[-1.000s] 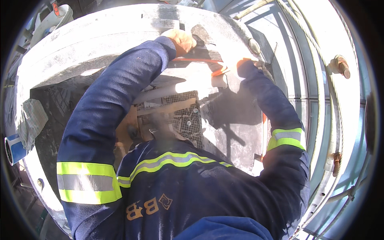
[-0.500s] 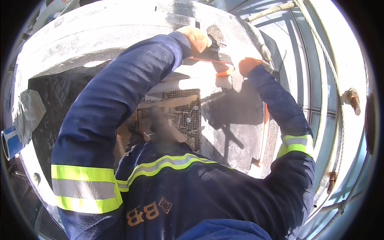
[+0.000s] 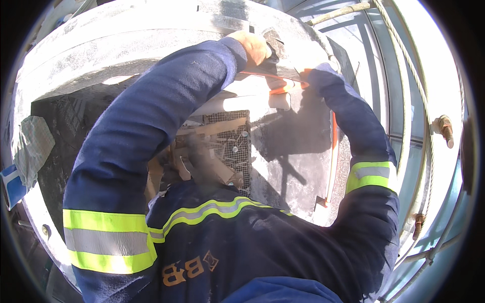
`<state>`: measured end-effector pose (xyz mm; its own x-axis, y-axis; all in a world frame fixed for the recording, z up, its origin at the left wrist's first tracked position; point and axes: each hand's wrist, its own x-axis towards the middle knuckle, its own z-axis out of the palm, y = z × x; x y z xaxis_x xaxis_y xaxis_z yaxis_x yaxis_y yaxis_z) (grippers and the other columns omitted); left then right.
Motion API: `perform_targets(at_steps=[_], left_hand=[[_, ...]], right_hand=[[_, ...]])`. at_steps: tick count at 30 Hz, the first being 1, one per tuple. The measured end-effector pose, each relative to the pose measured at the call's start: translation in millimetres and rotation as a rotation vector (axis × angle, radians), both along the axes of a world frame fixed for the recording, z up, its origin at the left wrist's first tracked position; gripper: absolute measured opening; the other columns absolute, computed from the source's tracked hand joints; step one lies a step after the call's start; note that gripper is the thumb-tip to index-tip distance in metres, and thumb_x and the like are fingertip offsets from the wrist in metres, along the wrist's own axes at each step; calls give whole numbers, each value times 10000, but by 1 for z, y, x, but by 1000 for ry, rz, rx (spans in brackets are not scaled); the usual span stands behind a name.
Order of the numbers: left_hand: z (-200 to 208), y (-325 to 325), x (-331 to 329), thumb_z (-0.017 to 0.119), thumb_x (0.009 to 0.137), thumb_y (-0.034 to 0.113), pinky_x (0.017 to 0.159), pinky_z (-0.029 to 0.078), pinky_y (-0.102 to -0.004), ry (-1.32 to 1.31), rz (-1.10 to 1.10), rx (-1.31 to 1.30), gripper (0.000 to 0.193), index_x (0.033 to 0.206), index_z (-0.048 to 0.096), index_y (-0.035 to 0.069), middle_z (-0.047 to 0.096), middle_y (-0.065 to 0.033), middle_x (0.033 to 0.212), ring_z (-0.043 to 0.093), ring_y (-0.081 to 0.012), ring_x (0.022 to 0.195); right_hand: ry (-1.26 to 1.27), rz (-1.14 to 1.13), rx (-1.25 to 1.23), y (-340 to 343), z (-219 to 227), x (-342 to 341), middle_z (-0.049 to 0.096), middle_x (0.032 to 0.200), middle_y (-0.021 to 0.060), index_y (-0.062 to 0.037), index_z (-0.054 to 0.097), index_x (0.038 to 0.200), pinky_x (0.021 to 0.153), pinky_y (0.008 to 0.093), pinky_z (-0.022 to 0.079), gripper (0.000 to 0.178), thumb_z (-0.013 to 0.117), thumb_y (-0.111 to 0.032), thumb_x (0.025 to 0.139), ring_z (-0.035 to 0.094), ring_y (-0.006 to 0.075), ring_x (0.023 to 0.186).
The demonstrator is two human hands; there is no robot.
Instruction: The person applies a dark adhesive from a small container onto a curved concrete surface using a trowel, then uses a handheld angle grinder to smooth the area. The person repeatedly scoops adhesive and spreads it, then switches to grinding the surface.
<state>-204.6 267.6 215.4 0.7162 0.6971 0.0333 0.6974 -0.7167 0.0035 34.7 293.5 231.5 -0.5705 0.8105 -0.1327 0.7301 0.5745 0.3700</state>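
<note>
My left hand (image 3: 254, 47) is at the pale, dusty curved surface (image 3: 172, 43) at the top of the view. Its fingers are curled beside a small dark piece (image 3: 274, 49), and whatever they grip is hidden. My right hand (image 3: 304, 73) is mostly covered by its sleeve and washed out by glare; its fingers cannot be made out. An orange cord or strip (image 3: 280, 89) runs just below both hands, its right end beside the right hand. Under it lies a white tube (image 3: 257, 103).
Below my arms is a wire mesh (image 3: 241, 146) with wood scraps (image 3: 222, 126) and debris. A long orange strip (image 3: 333, 146) runs down the right side. Ropes (image 3: 401, 48) and poles (image 3: 341, 14) stand at the right. A crumpled pale sheet (image 3: 33, 144) hangs at the left.
My right hand has shifted up and slightly left, closer to my left hand. My left hand has moved slightly right, and the orange strip's end has shifted right.
</note>
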Motion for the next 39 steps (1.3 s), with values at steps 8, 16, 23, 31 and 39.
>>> perform_targets(at_steps=[8,16,23,31,39], left_hand=[[-11,-3,-8,542,868,110,652,570,-340,-137,-65,157,88,871,629,111,677,-70,706,709,-219,702],[-7,3,-9,571,863,83,702,584,-337,-151,-43,4,90,901,652,95,690,-85,756,720,-240,781],[-6,2,-5,549,905,170,761,581,-354,8,18,-37,176,1036,649,107,719,-78,963,712,-234,928],[-11,-7,2,514,913,108,706,583,-341,-60,16,87,245,1115,652,104,707,-79,845,720,-234,796],[-8,-7,0,512,917,142,720,582,-349,-17,5,103,222,1078,657,95,708,-92,856,719,-238,805]], right_hand=[[2,36,-12,12,15,-14,677,1067,136,-80,642,1178,845,416,506,307,545,-214,919,641,318,952],[66,241,44,10,15,-19,681,1040,132,-99,641,1175,820,425,510,295,548,-221,923,644,315,909],[-57,-22,79,45,-10,-40,693,1058,137,-93,662,1111,818,407,532,264,548,-238,923,673,297,972],[-71,50,92,32,3,-44,694,1000,150,-70,662,1085,802,421,534,240,532,-201,931,672,315,900],[11,-78,54,-10,-3,-31,650,1140,166,-81,639,1194,888,423,506,307,564,-218,930,635,328,1019]])
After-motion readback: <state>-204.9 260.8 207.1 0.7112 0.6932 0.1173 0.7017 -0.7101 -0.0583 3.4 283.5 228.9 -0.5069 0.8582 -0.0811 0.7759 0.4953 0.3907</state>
